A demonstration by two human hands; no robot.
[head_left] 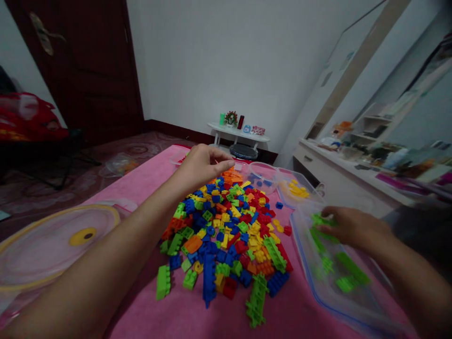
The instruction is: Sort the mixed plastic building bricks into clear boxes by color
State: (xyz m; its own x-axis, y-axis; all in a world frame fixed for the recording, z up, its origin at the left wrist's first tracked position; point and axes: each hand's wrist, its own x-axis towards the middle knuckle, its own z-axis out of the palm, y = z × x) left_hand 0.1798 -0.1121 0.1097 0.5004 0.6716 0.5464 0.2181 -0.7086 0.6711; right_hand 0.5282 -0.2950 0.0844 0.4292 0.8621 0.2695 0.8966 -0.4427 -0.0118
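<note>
A heap of plastic building bricks point(229, 230) in red, blue, green, yellow and orange lies on a pink cloth point(148, 174). My left hand point(201, 165) reaches over the far side of the heap, its fingers curled together above the orange bricks; whether it holds anything is hidden. My right hand point(348, 226) rests inside a clear box point(307, 256) with green bricks point(348, 273), fingers closed on a green piece. Beyond it stand a clear box with yellow bricks point(298, 190) and a clear box with blue bricks point(263, 181).
A clear round lid with a yellow centre point(52, 240) lies at the left edge. A small white table point(240, 134) with small items stands by the far wall. A white dresser point(339, 176) with clutter runs along the right. A dark door point(88, 66) is at the back left.
</note>
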